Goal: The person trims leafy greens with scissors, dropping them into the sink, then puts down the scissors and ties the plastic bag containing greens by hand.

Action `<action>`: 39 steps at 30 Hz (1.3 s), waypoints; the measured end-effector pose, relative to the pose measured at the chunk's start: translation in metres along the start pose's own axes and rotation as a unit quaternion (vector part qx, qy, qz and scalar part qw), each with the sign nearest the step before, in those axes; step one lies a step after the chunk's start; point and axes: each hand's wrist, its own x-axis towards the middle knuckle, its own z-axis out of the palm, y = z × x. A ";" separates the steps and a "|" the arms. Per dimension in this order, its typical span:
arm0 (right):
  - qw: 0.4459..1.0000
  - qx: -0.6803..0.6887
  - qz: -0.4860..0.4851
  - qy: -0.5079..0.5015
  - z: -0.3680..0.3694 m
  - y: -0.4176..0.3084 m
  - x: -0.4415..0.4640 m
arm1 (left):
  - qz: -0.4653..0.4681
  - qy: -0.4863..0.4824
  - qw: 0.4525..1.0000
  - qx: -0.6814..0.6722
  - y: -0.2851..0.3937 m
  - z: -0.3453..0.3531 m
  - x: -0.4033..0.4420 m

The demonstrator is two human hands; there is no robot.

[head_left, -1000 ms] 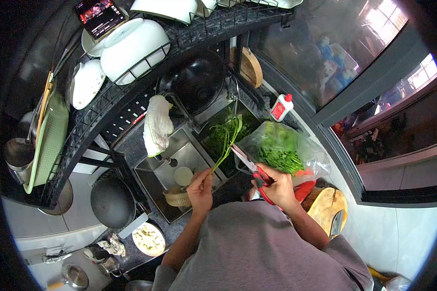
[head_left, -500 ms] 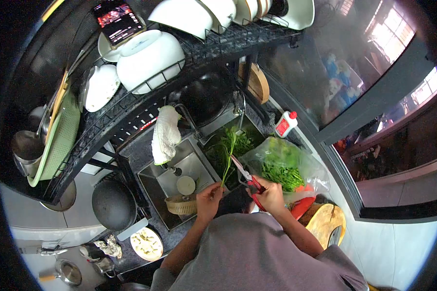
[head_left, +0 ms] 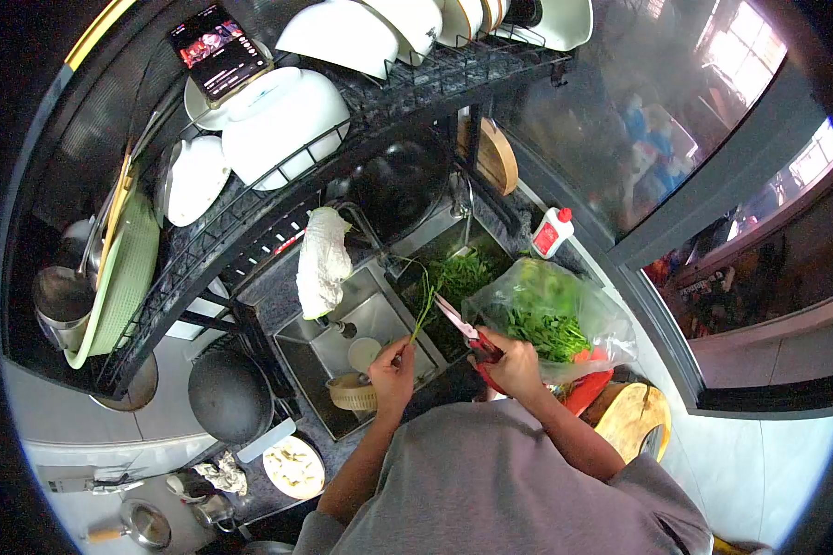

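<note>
While left hand (head_left: 393, 377) pinches stems (head_left: 424, 313), right hand (head_left: 515, 366) partly covering scissors (head_left: 468, 329)

The scissors (head_left: 484, 351) have red handles, the stems (head_left: 425, 313) are green, the shirt (head_left: 518, 472) plain grey.

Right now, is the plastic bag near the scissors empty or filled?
Not empty: leafy greens show in the clear plastic bag, beside the right hand. How full it is, I cannot tell.

Daylight glares white in the window (head_left: 752, 51) at upper right; the bowls (head_left: 287, 134) gleam, while the rack (head_left: 435, 88) is dim and grainy. Wide-angle distortion curves the edges into black corners.
</note>
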 end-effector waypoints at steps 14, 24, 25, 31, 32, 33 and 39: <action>0.995 -0.082 0.002 -0.053 0.002 0.015 0.003 | 0.024 -0.006 0.998 0.066 0.007 -0.002 0.000; 0.992 0.102 0.045 -0.059 -0.007 0.006 -0.001 | -0.031 -0.031 0.998 0.039 -0.005 -0.004 0.001; 0.995 0.066 0.032 -0.064 -0.010 0.001 -0.004 | -0.040 -0.033 0.999 -0.004 -0.003 -0.003 0.001; 0.998 0.011 0.019 -0.060 0.004 0.005 -0.011 | -0.150 -0.065 0.979 -0.118 -0.001 -0.001 0.002; 0.998 0.008 0.022 -0.058 0.004 0.004 -0.011 | -0.151 -0.065 0.979 -0.118 0.001 -0.001 0.002; 0.998 0.008 0.022 -0.058 0.004 0.004 -0.010 | -0.164 -0.064 0.973 -0.146 0.004 0.000 0.002; 0.998 0.002 -0.006 -0.059 0.002 -0.001 -0.006 | -0.192 -0.073 0.966 -0.159 0.002 0.002 0.002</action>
